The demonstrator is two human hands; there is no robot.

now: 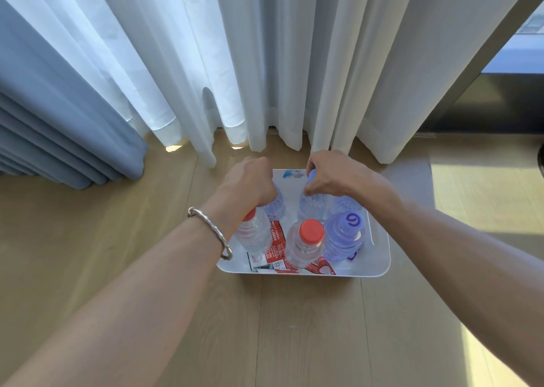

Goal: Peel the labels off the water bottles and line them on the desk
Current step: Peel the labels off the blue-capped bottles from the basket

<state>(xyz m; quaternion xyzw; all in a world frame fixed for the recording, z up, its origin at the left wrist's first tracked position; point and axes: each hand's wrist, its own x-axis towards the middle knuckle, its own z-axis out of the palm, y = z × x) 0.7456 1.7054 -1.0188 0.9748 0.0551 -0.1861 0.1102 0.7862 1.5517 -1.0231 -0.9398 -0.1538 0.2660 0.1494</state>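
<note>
The left grip (248, 180) is curled down over the top of the back-left bottle (276, 207), whose cap is hidden beneath it. The right grip (332, 174) is closed round the neck of the back-middle bottle (312, 210), with the blue cap (312, 176) showing between finger and thumb. Both bottles are held only at the top, so a full one could slip or swing if lifted quickly.

The bottles are packed close. A red-capped bottle (254, 236) stands just under the left wrist and could be tipped by the forearm or the bracelet (212, 227) as the bottles are drawn up. A second red-capped bottle (306, 243) and a purple-capped bottle (346, 235) stand just in front and could be knocked over in turn.

Loose red labels (275, 241) lie on the bottom of the white bin (382, 257) and could be dragged out with a bottle. The bin rests on the floor (294, 327). No table is in view, so a carry is judged necessary, during which either bottle could be dropped.
</note>
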